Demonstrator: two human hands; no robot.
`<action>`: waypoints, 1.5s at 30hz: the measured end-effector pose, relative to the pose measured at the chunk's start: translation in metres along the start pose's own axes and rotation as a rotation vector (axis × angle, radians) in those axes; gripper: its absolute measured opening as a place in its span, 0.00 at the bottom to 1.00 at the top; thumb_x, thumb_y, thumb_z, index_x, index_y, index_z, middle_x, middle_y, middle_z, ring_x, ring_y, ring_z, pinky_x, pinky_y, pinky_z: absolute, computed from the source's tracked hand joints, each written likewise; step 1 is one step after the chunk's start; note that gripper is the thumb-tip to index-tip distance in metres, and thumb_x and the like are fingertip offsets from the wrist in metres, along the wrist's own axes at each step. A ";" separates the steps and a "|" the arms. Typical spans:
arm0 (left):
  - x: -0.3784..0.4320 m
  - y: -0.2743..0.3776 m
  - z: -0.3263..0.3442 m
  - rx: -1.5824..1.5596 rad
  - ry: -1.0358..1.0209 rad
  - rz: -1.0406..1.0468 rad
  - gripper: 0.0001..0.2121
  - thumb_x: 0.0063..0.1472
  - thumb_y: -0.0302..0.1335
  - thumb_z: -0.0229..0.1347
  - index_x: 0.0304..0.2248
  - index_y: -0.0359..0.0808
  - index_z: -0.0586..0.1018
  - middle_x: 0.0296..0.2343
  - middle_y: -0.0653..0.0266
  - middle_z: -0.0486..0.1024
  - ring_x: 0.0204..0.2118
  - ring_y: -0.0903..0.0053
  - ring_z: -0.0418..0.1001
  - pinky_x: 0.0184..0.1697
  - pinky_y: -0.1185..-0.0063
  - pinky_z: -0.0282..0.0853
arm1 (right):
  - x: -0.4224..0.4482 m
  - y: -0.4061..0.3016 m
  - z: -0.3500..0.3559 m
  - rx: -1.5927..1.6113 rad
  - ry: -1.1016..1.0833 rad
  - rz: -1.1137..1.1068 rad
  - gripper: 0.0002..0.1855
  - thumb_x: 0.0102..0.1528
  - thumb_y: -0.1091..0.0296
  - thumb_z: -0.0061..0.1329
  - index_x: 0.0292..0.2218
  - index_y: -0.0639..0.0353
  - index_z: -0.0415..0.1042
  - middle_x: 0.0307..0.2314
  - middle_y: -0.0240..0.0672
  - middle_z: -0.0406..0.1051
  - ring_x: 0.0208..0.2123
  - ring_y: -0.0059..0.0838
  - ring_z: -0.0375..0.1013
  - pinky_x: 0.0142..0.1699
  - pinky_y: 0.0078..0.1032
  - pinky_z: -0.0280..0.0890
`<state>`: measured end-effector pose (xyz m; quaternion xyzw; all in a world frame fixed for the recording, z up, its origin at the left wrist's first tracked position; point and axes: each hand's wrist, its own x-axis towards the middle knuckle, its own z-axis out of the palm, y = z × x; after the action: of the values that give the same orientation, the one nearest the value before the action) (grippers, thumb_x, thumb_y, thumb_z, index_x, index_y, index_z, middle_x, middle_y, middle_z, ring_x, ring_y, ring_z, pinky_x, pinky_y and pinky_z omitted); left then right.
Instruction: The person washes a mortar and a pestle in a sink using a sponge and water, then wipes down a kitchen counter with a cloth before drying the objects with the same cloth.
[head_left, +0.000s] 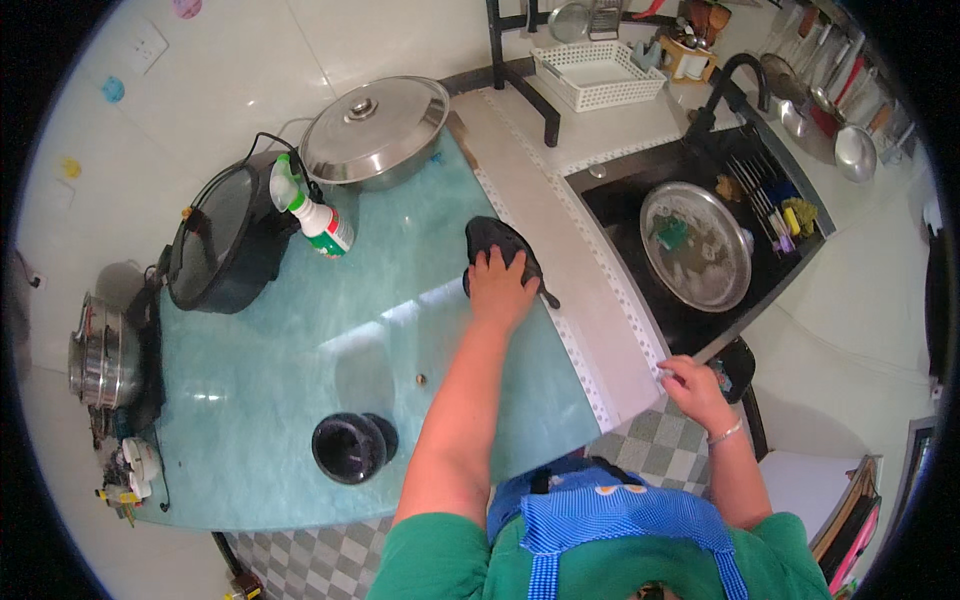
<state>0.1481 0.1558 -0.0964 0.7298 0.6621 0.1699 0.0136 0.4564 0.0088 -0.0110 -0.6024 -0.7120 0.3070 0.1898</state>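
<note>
My left hand (500, 286) presses down on a dark, crumpled cloth (491, 229) at the right side of the green-blue tabletop (262, 375), with its fingers spread over the cloth. My right hand (686, 382) is at the near corner of the pale counter strip (600, 345), just below the sink. Its fingers are bent at the edge, and whether they grip anything does not show. A green and white spray bottle (330, 231) stands at the upper left of the tabletop. Nearer my body is a dark round cup or bowl (349, 448). A small round knob-like thing (421, 379) lies between it and my left forearm.
A lidded steel pan (375, 131) and a large black pan (225, 240) stand along the wall. Steel pots (109, 352) are at far left. The dark sink (615, 210) holds a round metal tray (694, 247) with a green scourer. Behind are a black faucet (720, 90) and white basket (600, 94).
</note>
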 end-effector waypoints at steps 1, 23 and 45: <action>-0.011 0.004 -0.002 -0.036 -0.042 0.004 0.19 0.56 0.40 0.48 0.47 0.46 0.71 0.49 0.51 0.64 0.51 0.53 0.60 0.54 0.63 0.55 | -0.002 0.002 -0.002 -0.027 0.011 -0.064 0.12 0.48 0.70 0.46 0.36 0.61 0.72 0.30 0.43 0.70 0.28 0.41 0.71 0.34 0.28 0.66; -0.068 0.024 -0.008 0.066 -0.314 -0.031 0.29 0.58 0.53 0.39 0.56 0.49 0.60 0.57 0.55 0.51 0.59 0.54 0.46 0.59 0.60 0.40 | -0.105 0.087 -0.024 -0.036 -0.020 -0.041 0.12 0.48 0.67 0.47 0.37 0.58 0.71 0.34 0.40 0.71 0.33 0.43 0.71 0.37 0.32 0.66; -0.135 0.038 -0.031 0.026 -0.211 0.280 0.25 0.53 0.45 0.47 0.50 0.47 0.66 0.53 0.48 0.56 0.56 0.50 0.52 0.54 0.52 0.48 | -0.132 -0.010 0.046 -0.176 0.054 -0.016 0.11 0.49 0.65 0.46 0.36 0.55 0.71 0.31 0.38 0.70 0.32 0.43 0.70 0.35 0.35 0.65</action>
<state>0.1680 0.0136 -0.0892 0.8286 0.5512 0.0842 0.0496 0.4456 -0.1299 -0.0251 -0.6192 -0.7355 0.2253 0.1575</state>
